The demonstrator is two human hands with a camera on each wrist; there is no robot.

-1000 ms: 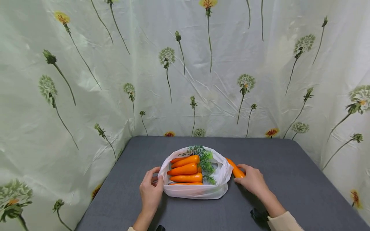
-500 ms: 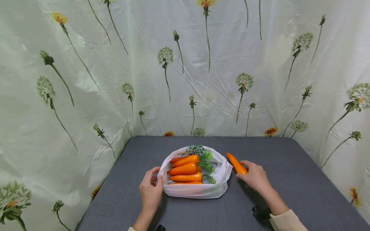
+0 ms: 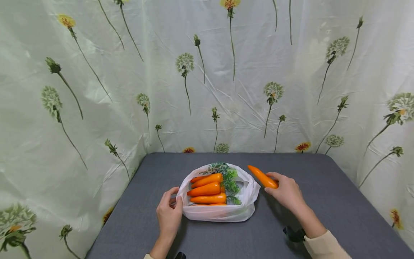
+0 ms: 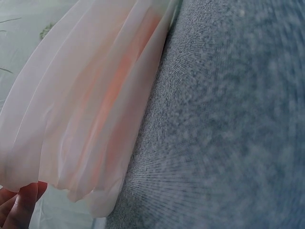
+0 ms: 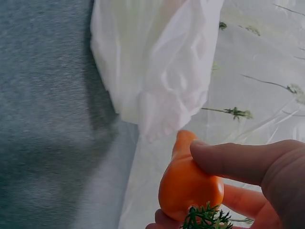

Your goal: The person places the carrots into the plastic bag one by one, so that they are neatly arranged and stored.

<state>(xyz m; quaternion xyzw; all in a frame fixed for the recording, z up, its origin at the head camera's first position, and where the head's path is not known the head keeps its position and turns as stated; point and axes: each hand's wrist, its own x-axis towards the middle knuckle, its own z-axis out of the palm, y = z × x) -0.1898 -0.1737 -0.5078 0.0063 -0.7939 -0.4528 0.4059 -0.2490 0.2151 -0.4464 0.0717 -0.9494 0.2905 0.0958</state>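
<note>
An opened white plastic bag stands on the grey table, with several orange carrots lying in it, their green tops to the right. My left hand pinches the bag's left rim between thumb and fingers; in the left wrist view the fingertips meet the bag's edge. Right of the bag, my right hand grips another carrot by its thick end, the tip pointing up and left toward the bag's rim. A short green tuft shows at that carrot's end in the right wrist view.
The grey cloth-covered table reaches back to a pale curtain printed with dandelions, which also runs along both sides. A dark wrist device hangs below the right wrist.
My right hand has drawn the carrot away from the bag's right side, then raised it so its tip swings up and left. The left hand and the bag stay in place.
</note>
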